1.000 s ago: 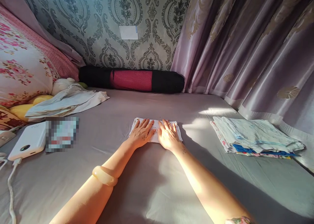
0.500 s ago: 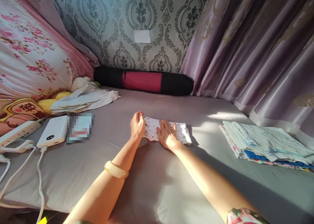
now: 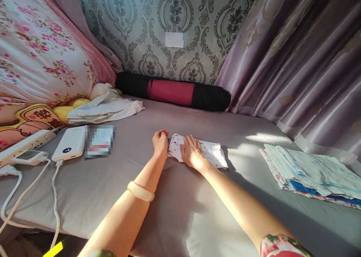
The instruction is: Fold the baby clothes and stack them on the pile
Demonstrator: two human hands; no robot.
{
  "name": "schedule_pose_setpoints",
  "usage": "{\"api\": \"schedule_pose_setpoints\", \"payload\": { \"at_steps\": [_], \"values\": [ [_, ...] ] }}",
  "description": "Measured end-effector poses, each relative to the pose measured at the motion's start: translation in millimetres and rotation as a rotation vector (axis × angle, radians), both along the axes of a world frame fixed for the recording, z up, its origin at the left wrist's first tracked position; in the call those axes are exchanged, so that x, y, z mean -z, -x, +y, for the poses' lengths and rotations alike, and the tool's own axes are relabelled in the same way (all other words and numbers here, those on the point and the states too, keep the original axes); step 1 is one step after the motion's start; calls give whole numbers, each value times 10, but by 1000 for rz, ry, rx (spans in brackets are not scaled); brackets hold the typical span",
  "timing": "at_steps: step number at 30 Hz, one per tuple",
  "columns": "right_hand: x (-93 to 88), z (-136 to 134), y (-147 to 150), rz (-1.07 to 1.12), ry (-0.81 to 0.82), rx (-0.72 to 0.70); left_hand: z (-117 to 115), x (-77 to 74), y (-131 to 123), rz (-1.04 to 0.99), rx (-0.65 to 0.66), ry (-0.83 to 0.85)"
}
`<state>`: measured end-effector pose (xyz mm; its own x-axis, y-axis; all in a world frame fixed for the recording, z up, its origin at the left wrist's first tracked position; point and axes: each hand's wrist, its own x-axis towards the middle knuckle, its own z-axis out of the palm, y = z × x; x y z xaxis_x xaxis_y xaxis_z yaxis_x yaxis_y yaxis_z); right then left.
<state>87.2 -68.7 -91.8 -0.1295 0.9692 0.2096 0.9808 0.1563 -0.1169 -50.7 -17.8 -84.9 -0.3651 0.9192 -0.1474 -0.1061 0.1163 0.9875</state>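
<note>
A folded white cloth with small dark and tan prints (image 3: 213, 151) lies flat on the grey bed sheet (image 3: 169, 219). My right hand (image 3: 193, 151) rests palm down on its middle, fingers stretched out and slightly apart. Just beside the cloth's left edge is my left hand (image 3: 160, 143), its fingers curled in, with nothing visible in them. A pale bangle (image 3: 141, 191) circles my left forearm.
On the right lies a stack of folded cloths (image 3: 318, 174). Left are a white power bank (image 3: 70, 142), a power strip (image 3: 26, 148), cables and a blurred-out packet (image 3: 100, 141). A crumpled cloth (image 3: 109, 108) and a black-and-red roll (image 3: 172, 91) lie farther back.
My left hand has drawn slightly away from the cloth's left edge, fingers still curled. The right hand stays flat on the cloth. The whole view has shifted and tilted a little.
</note>
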Motion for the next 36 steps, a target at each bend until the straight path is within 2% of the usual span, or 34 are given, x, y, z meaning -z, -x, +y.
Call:
{"api": "schedule_pose_setpoints", "payload": {
  "at_steps": [5,9,13,18,24,29,34,36],
  "values": [
    [76,-15,31,0,-10,7,-13,-45,-13,-96,-40,20],
    [-39,-3,41,-28,32,9,-38,-95,-28,-153,-84,32],
    [-141,68,186,3,70,-21,-48,-124,-21,-188,-100,42],
    [-109,138,423,21,164,-52,-32,-94,0,-192,-115,26],
    [-47,169,480,-8,202,-43,2,-38,11,-164,-79,16],
    [-112,168,384,35,198,-77,0,-17,-7,-80,-40,-17],
    [-182,18,76,6,33,-77,-42,28,-64,64,66,-158],
    [-175,-50,-9,5,72,-66,-52,57,-77,134,109,-198]
  ]
}}
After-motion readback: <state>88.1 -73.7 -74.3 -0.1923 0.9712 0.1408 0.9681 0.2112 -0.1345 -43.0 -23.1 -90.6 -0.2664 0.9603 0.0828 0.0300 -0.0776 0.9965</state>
